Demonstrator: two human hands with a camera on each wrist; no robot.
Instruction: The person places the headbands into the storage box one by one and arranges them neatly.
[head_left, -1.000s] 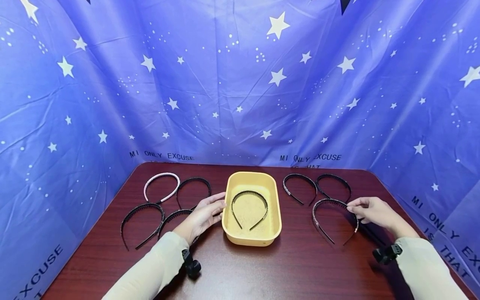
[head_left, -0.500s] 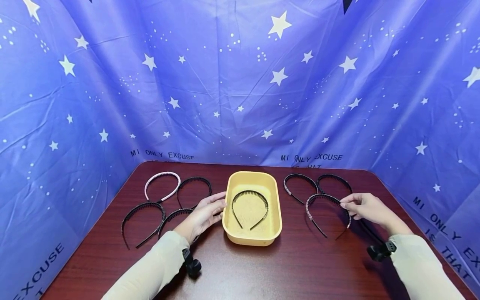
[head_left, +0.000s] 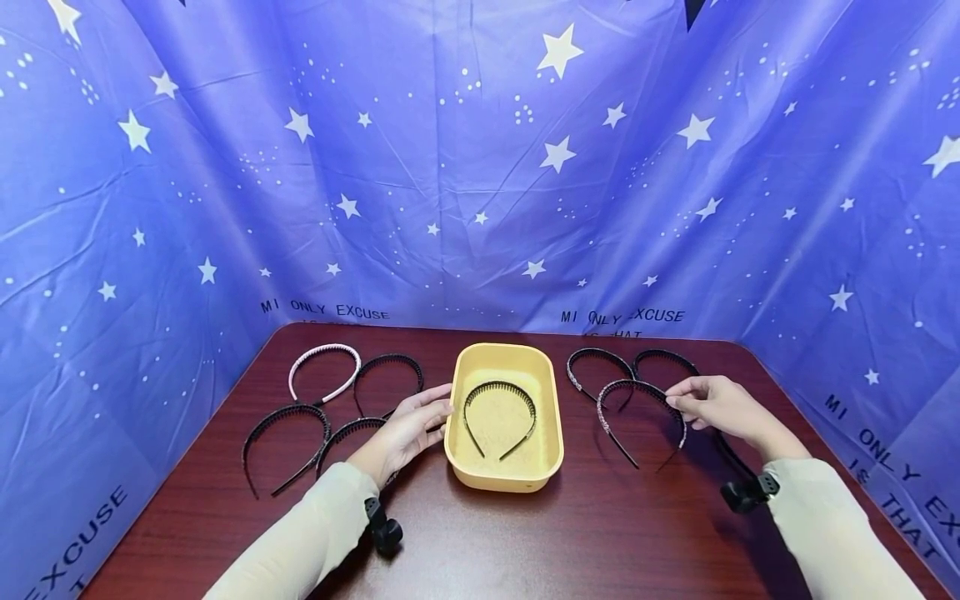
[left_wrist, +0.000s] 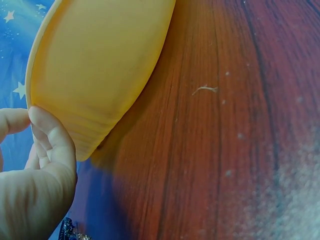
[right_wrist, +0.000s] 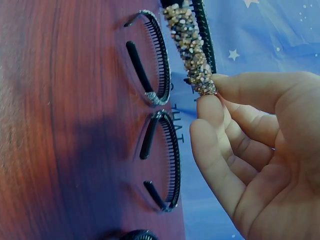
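My right hand [head_left: 723,408] pinches a black headband [head_left: 602,408] by one side of its arch, thumb against fingers. In the right wrist view, this headband's side is covered in glittering gold and dark beads [right_wrist: 187,47], and it is held up above the table. Its legs point down and towards me. My left hand [head_left: 405,429] rests its thumb and fingertips against the left side of a yellow plastic box [head_left: 504,482]. The thumb [left_wrist: 47,122] lies at the box's rim in the left wrist view. Inside the box lies one black toothed headband [head_left: 468,417].
Behind the held headband lie two more black headbands [head_left: 666,353] on the dark red wooden table [head_left: 517,550]. On the left are a pink headband [head_left: 322,348] and several black ones [head_left: 273,412], one partly hidden by my left hand. A blue star-printed curtain [head_left: 480,167] surrounds the table.
My right hand has moved left and slightly away from me, carrying the beaded headband off the table towards the box. The left hand and the box have stayed in place.
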